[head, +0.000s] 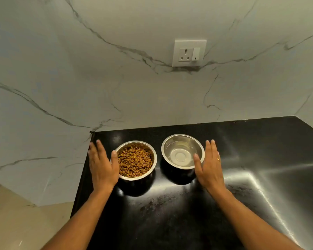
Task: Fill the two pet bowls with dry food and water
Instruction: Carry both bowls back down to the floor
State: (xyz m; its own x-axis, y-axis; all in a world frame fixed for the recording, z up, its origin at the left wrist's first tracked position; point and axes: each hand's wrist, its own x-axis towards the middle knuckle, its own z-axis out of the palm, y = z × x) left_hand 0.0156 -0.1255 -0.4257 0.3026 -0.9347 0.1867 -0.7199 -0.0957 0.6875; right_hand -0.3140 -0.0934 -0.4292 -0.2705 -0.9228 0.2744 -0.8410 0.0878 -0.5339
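Two steel bowls stand side by side, apart, on the black worktop, near its back edge; the left bowl is heaped with brown kibble almost to the rim; the right bowl shows a clear, shiny inside with its round base visible, which looks like water, though the level is hard to tell.

Two hands are in view, one at each bowl's outer side; the left hand lies against the left side of the kibble bowl, back of the hand up, its thumb touching the rim and wall, its fingers straight and close together, reaching past the bowl toward the wall; they curl round nothing. The right hand stands at the right side of the other bowl, fingers straight and held together, pointing away from the person, thumb spread toward the bowl and at or just beside its wall; whether it touches I cannot tell; one ring shows on a finger of this hand. Both forearms run in from the lower corners and are bare.

Behind the worktop rises a white marble wall with grey veins; on it sits one white socket plate, with one socket and one switch; pale floor shows at lower left.
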